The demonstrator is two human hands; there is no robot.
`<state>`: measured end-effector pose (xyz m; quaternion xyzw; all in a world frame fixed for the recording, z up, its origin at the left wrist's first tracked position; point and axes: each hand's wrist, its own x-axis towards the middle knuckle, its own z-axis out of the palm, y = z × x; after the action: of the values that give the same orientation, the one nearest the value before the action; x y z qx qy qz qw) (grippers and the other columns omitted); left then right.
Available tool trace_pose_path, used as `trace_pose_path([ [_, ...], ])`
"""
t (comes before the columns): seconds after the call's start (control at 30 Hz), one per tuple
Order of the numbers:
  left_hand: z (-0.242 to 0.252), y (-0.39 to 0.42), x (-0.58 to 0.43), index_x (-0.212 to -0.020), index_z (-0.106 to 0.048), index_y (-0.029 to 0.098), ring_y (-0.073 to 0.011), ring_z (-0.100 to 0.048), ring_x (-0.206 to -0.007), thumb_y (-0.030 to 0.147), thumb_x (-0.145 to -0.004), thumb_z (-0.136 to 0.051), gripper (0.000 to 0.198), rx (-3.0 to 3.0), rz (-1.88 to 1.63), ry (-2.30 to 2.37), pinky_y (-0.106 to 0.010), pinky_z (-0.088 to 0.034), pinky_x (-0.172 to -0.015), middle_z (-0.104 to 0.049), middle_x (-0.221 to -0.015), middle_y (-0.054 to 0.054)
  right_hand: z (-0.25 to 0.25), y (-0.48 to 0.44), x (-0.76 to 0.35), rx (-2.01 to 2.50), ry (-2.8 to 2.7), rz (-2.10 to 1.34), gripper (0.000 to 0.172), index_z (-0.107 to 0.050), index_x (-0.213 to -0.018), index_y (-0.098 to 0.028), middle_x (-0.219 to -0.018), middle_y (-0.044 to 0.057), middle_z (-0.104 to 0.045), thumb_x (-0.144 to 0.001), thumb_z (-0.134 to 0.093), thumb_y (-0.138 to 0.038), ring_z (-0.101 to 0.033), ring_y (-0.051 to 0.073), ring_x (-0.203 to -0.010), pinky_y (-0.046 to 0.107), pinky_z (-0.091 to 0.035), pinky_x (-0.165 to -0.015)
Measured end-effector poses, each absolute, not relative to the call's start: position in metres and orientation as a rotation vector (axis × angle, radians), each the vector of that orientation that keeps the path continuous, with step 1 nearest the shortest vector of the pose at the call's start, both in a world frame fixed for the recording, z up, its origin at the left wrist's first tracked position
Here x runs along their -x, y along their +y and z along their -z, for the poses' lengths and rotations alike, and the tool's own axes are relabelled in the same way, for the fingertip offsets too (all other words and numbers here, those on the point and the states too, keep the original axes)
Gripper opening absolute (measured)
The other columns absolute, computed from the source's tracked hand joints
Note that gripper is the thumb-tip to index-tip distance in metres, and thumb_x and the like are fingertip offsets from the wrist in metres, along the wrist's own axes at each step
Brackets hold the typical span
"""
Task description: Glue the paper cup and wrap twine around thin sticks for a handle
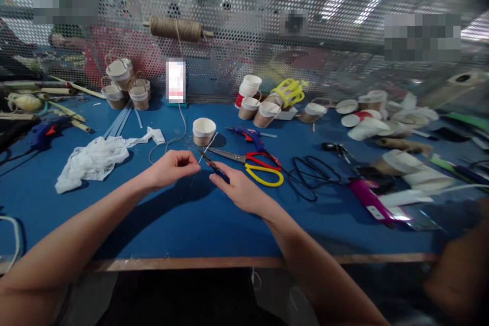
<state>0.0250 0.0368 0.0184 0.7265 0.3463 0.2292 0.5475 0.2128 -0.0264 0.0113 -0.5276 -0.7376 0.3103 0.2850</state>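
Strand work is mid-way, we'd judge: the pale strand [207,148] is in hand, in front of the near cup [203,138], and its lower end sits in our left hand [178,167], fingers pinched together on it. Our right hand [237,189] has its fingers wrapped round the blue-handled pliers [217,168], tips up at the strand; can't tell if the tool's jaws have closed on it. The near cup has its brown wrap and white rim done; no loop shows on it, so we'd call it less far along than the rear-left cups [114,96], where twine loops stand up over the rims. Counts: one near cup; four rear-left, one stacked on top of the others; two brown-wrapped cups [267,113] mid-table beside a white-and-red stack [251,85], stack count unclear; one more looped cup [313,112] to the right of those. The right-hand pile [370,125] is too blurred to count. Tools on the blue table [179,234]: one pair of scissors [233,156] lying open, two glue guns, one [247,135] right of the near cup and one [46,133] far left. Also one twine spool [175,29] up on its rod, one heap of white fabric [93,160], several clear sticks [119,123], one phone [175,80].
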Motion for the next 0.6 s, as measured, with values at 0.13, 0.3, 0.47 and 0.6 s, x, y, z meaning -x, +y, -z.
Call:
trace_pose_path([
  [0.13,-0.021,0.042,-0.020,-0.070,-0.058,0.013,-0.0073,-0.043,-0.058,0.033,-0.075,-0.058,0.021,-1.545,-0.500,0.665,-0.022,-0.032,-0.058,-0.052,-0.061,0.003,-0.015,-0.029,-0.212,1.388,-1.945,-0.888,0.038,-0.050,-0.120,-0.018,-0.101,0.009,-0.063,-0.088,-0.041,-0.036,-0.058,0.020,-0.096,0.036,-0.045,-0.083],
  [0.3,-0.009,0.045,-0.017,-0.076,-0.061,0.014,-0.0106,-0.054,-0.066,0.039,-0.066,-0.069,0.028,-1.105,-0.370,0.432,-0.024,-0.036,-0.063,-0.062,-0.072,-0.003,-0.021,-0.032,-0.211,1.396,-1.871,-1.056,0.043,-0.047,-0.122,-0.014,-0.073,0.003,-0.058,-0.088,-0.038,-0.039,-0.053,0.012,-0.058,0.027,-0.045,-0.057],
  [0.47,-0.004,0.039,-0.022,-0.067,-0.056,0.013,-0.0102,-0.050,-0.061,0.045,-0.065,-0.068,0.034,-1.093,-0.355,0.367,-0.025,-0.037,-0.063,-0.055,-0.060,0.000,-0.021,-0.033,-0.212,1.362,-1.894,-1.059,0.042,-0.047,-0.122,-0.014,-0.077,0.003,-0.058,-0.088,-0.037,-0.038,-0.051,0.011,-0.057,0.026,-0.045,-0.057],
  [0.6,-0.016,0.033,-0.026,-0.060,-0.048,0.016,-0.0103,-0.044,-0.056,0.040,-0.072,-0.059,0.029,-1.652,-0.474,0.675,-0.025,-0.035,-0.058,-0.048,-0.055,0.003,-0.014,-0.030,-0.211,1.399,-1.937,-0.864,0.040,-0.050,-0.119,-0.014,-0.098,0.009,-0.063,-0.088,-0.039,-0.037,-0.059,0.018,-0.086,0.032,-0.046,-0.077],
])
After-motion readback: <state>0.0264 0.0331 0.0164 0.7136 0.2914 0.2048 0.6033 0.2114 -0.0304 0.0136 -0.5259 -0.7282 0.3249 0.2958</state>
